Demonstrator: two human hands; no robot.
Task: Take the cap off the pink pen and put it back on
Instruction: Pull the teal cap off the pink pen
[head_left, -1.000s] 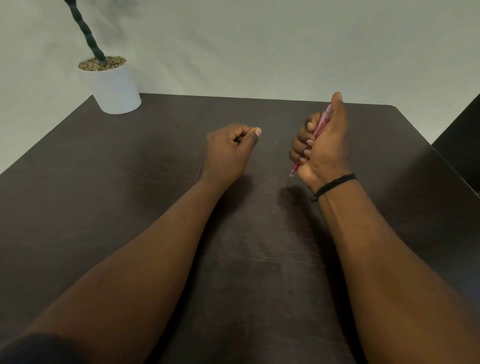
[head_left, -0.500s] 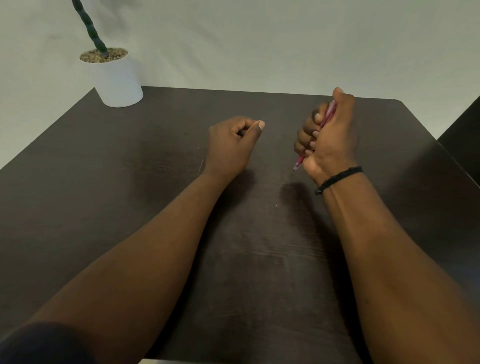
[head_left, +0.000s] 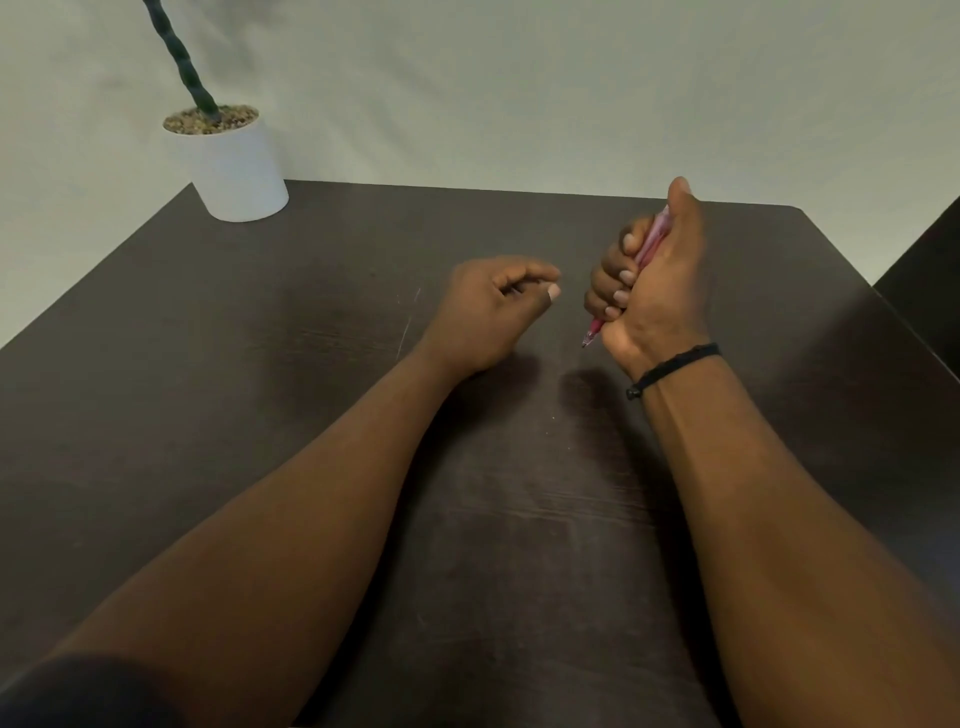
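The pink pen (head_left: 650, 244) stands tilted in my right hand (head_left: 657, 291), which is fisted around its barrel above the dark table (head_left: 311, 322). My thumb lies along the pen's upper end. Its bare writing tip (head_left: 587, 342) pokes out below the fist, pointing down and left. My left hand (head_left: 488, 312) hovers just left of that tip, a small gap away, with its fingers curled and the thumb tip against the index finger. No cap shows in either hand or on the table; the inside of the left hand is hidden.
A white pot (head_left: 236, 166) with a green stalk stands at the table's far left corner. A black bracelet (head_left: 670, 366) circles my right wrist. A dark piece of furniture (head_left: 930, 270) sits off the table's right edge.
My left hand has drifted right, closing most of the gap to the pen tip. My right hand keeps the same grip on the pen.
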